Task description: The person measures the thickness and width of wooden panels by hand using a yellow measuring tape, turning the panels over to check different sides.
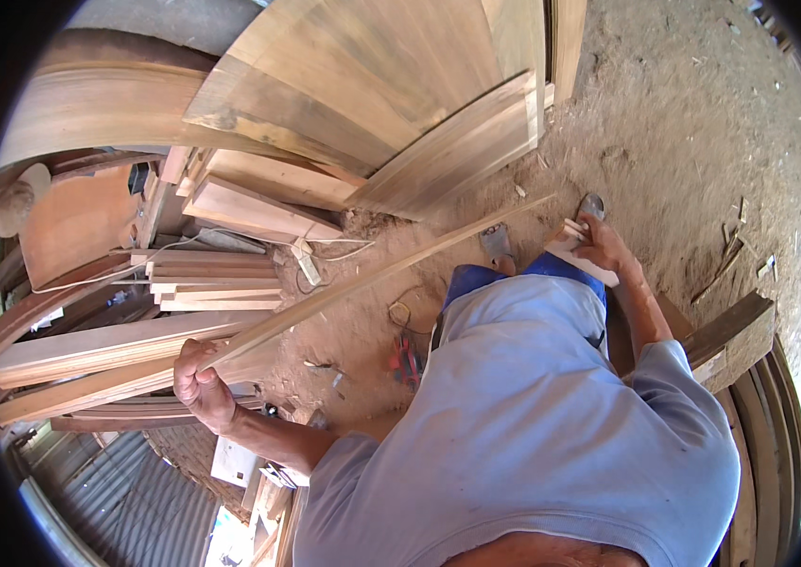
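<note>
Long wooden strip (372, 274) clenched in left hand (200, 383); right hand (599, 243) grasping short wood pieces (572, 236) above dirt floor (703, 142).

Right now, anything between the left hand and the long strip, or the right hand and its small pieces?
No. The left hand already grips the long wooden strip at its near end, and the right hand holds the small wood pieces directly.
</note>
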Available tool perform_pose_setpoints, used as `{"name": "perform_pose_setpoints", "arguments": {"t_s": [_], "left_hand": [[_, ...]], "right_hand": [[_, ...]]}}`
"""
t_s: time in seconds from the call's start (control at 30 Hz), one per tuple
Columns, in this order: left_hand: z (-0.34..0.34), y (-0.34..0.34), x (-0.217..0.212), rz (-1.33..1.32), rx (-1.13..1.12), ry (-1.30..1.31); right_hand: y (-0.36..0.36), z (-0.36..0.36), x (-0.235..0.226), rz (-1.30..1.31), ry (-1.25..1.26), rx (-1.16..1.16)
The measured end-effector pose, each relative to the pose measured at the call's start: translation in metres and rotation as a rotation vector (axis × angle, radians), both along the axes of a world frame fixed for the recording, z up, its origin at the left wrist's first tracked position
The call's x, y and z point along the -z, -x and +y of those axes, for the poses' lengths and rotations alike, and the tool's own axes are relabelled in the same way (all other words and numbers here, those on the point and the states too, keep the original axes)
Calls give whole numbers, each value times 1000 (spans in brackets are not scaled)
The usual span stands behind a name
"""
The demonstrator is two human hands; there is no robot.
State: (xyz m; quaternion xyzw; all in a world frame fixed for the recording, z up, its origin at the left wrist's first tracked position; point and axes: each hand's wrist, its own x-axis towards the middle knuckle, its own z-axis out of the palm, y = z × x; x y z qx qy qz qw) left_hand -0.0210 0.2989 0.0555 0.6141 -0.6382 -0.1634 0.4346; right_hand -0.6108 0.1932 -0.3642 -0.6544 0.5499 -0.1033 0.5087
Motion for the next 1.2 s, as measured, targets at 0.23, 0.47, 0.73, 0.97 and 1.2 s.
{"name": "perform_pose_setpoints", "arguments": {"t_s": [0.23,0.47,0.73,0.97,1.2], "left_hand": [[13,-6,0,85,-10,30],[30,-9,2,59,18,79],[42,4,7,-8,-32,151],[54,-5,10,42,-19,154],[60,-22,9,29,13,114]], "right_hand": [[-105,-28,-141,199,47,-464],[-151,-18,-144,-128,100,-642],[-166,-29,-163,-106,14,-699],[-167,-22,-152,-188,68,-696],[-160,-19,-146,-70,28,-682]]}}
